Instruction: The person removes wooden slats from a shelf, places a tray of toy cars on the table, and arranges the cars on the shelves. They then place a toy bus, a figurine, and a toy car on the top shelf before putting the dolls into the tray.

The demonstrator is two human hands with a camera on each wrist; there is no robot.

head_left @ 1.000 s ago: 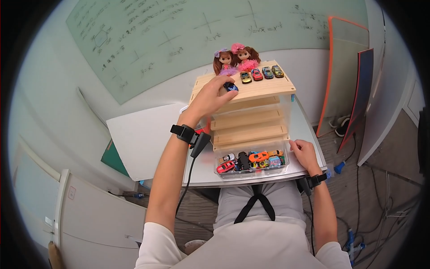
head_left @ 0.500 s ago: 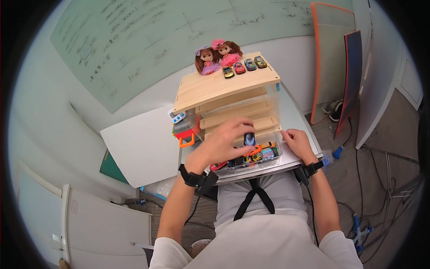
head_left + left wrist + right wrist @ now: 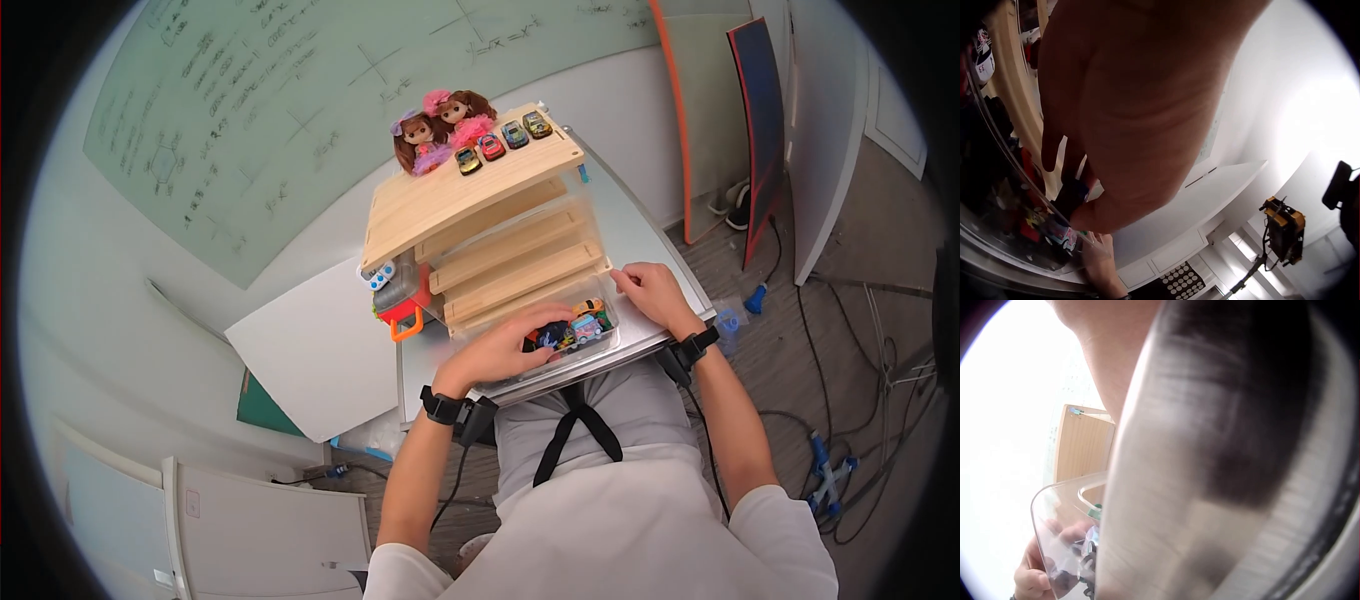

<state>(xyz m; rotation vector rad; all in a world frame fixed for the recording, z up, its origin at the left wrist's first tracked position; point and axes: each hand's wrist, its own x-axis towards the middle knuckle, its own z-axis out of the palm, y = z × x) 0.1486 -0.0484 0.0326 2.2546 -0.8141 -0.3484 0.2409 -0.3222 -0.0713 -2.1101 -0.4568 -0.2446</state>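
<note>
- White surface (image 3: pixel 640 240): the clear plastic bin (image 3: pixel 510 381) sits near its front edge; bare strip beside the bin's right end.
- Pale wooden shelf (image 3: pixel 430 215): work looks partway, with four small multicoloured toy cars (image 3: pixel 515 134) in a row beside two long-haired dolls (image 3: pixel 418 145); open board spreads in front of them.
- Bin: several loose cars lie inside, apparently left unplaced; its walls limit the reach.
- Left hand (image 3: pixel 495 350): grip partly closed, pinching a dark-blue toy car (image 3: pixel 551 334) inside the bin.
- Right hand (image 3: pixel 657 296): loosely curled near the shelf's corner, holding nothing visible.
</note>
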